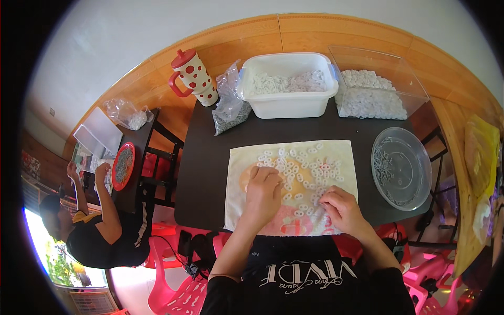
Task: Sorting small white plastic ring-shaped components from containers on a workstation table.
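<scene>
A pale towel (242,157) with a yellow and pink print lies on the dark table. Scattered over it are several small white oval pieces with two holes each (294,167). My left hand (264,190) is at the left of these pieces, back upward, its fingers curled together; whatever is in them is hidden. On the right, my right hand (341,209) hovers low over the towel with thumb and fingers pinched at its tips. What it pinches is too small to make out. White pieces lie right beside both hands.
Behind the towel are a white tub (289,107) of white pieces, a clear box (373,100) of more, a plastic bag (228,102) and a spotted tumbler (197,79). A round clear tray (401,168) holds grey metal bits. At left, another person (107,231) works by a red tray (124,166).
</scene>
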`<action>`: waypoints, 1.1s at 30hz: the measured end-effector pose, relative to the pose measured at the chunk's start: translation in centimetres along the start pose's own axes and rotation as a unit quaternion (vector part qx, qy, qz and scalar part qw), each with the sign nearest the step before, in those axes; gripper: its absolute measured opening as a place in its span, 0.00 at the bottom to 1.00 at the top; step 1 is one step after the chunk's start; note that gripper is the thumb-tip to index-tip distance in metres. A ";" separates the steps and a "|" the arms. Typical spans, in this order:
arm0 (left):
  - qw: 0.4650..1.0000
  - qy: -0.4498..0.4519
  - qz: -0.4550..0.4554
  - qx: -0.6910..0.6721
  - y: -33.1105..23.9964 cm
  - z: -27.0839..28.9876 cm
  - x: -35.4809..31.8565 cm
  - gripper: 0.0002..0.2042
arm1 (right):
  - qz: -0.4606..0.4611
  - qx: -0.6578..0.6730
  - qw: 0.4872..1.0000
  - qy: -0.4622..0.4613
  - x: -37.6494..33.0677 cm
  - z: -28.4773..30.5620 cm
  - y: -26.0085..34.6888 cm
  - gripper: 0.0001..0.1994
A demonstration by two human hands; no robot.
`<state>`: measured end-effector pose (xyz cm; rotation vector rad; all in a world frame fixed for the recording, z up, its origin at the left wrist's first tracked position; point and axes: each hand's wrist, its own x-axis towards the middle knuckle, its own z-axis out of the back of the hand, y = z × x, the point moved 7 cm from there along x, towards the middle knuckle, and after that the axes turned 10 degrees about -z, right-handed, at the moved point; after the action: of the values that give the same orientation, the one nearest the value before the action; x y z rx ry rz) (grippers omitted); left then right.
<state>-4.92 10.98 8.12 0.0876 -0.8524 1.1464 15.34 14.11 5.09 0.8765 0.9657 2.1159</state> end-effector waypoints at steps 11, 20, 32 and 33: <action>0.820 0.011 0.292 -0.492 -1.1 -3.2 -3.4 0.06 | -0.063 0.229 0.971 -0.016 1.6 -0.5 2.1 0.06; 0.817 -0.062 0.277 -0.502 -0.7 -3.9 -3.7 0.07 | -0.144 0.368 0.916 -0.065 2.1 -3.9 1.1 0.04; 0.857 -0.059 0.177 -0.480 -1.1 -1.7 -2.6 0.07 | -0.199 0.376 0.905 0.003 2.3 -3.5 1.1 0.01; 0.867 -0.046 0.168 -0.466 -1.1 -1.6 -2.6 0.07 | -0.200 0.378 0.904 0.006 2.3 -3.4 1.1 0.01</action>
<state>-3.46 9.27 5.77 -0.8432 -1.4694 0.9372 11.06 14.01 4.91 0.9049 1.8514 1.3838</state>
